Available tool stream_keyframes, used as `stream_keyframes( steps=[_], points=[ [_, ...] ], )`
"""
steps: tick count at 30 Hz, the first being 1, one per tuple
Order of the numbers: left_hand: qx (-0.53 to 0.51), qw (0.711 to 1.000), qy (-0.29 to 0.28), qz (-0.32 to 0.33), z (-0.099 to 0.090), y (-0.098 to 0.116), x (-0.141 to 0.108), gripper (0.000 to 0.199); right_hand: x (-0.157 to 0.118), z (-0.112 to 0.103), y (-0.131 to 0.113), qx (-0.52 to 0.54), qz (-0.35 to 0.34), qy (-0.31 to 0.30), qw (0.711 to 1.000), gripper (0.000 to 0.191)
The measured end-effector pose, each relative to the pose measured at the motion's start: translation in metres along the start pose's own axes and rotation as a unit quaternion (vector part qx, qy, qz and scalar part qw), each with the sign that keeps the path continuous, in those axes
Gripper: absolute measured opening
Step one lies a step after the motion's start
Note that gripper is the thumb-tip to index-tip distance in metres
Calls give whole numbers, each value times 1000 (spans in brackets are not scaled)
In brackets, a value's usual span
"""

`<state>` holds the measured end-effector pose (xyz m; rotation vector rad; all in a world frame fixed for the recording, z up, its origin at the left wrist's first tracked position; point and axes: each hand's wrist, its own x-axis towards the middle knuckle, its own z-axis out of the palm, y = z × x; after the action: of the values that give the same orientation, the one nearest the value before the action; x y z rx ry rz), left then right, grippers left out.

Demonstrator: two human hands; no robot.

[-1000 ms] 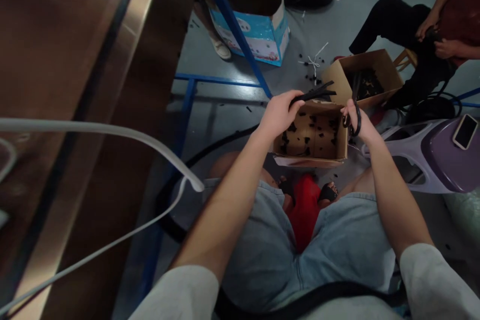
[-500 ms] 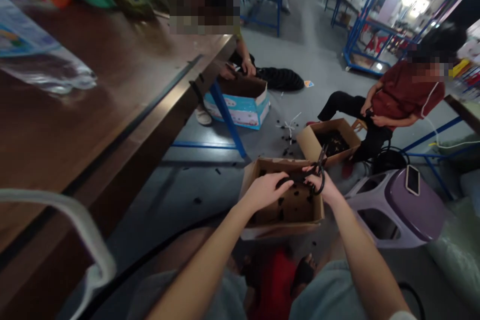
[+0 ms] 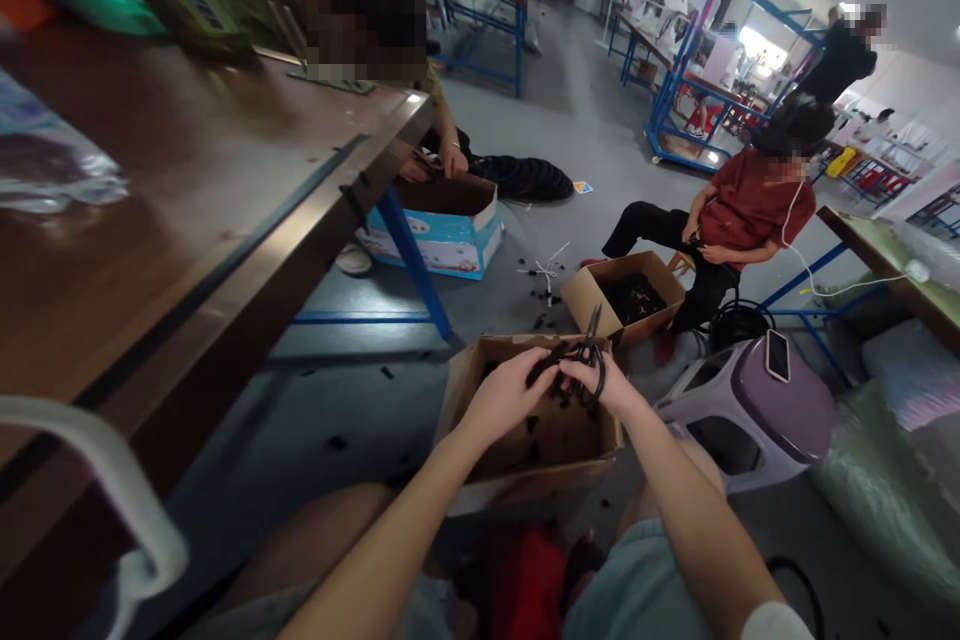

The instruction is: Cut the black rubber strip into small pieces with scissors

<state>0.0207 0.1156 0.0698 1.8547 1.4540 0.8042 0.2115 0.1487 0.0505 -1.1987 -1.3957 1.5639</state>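
Note:
Both hands are held close together above an opened cardboard box (image 3: 495,480) between my knees. My right hand (image 3: 607,382) grips a pair of black-handled scissors (image 3: 591,350), blades pointing up and away from me. Pinched in my left hand (image 3: 514,385) is a small black piece (image 3: 546,365), whose exact kind I cannot make out. The fingertips of the two hands nearly meet over it. Inside the box, several small black bits lie scattered on the bottom.
A brown table (image 3: 225,250) with a metal edge runs along my left. To the right stands a purple stool (image 3: 787,400) with a phone (image 3: 778,356) on it. Two seated people work at a blue-and-white box (image 3: 442,245) and a cardboard box (image 3: 592,300). Black scraps dot the floor.
My hands have drawn closer together over the box, the right one moving toward the left with the scissors. The whole view has shifted slightly to the right.

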Motion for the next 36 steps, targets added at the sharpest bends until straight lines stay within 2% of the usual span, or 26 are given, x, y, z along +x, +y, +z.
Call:
stream_keyframes(
  steps=[4,7,9,12,15,18,20,22,25,27,29,31,33,36],
  points=[
    [-55,994,65,-70,-4,5,-3,37,1,-5,-9,2,-9,91,996,39],
    [-132,985,71,-88,0,4,-2,34,2,-7,-10,6,17,113,993,45],
    [-177,980,60,-74,5,3,-1,36,2,-5,-8,42,45,108,992,51],
    [-190,980,53,-26,12,1,3,40,0,3,-8,125,54,52,989,56],
    [-158,986,40,-13,18,-1,5,45,-2,12,-8,120,5,32,992,45],
    [-87,996,14,-12,23,-4,4,56,-3,17,-9,54,-42,69,995,35],
    [-8,999,-22,-24,26,-5,2,59,0,18,-8,46,-57,102,992,34],
    [92,992,-71,-57,27,-4,1,55,5,17,-8,56,-54,124,989,37],
    [197,968,-116,-103,25,4,-2,40,8,12,-12,62,-33,117,991,43],
    [198,967,-110,-118,21,16,-6,39,4,8,-16,51,-33,115,992,45],
    [170,973,-79,-134,19,26,-8,47,-1,0,-17,9,-43,125,991,45],
    [138,979,-59,-135,21,27,-4,45,1,-10,-13,-27,-37,120,992,47],
    [119,988,-41,-86,26,17,1,38,8,-19,-4,-32,-8,111,993,50],
    [111,993,-35,-20,33,1,4,36,14,-21,4,-26,-3,88,996,53]
  ],
)
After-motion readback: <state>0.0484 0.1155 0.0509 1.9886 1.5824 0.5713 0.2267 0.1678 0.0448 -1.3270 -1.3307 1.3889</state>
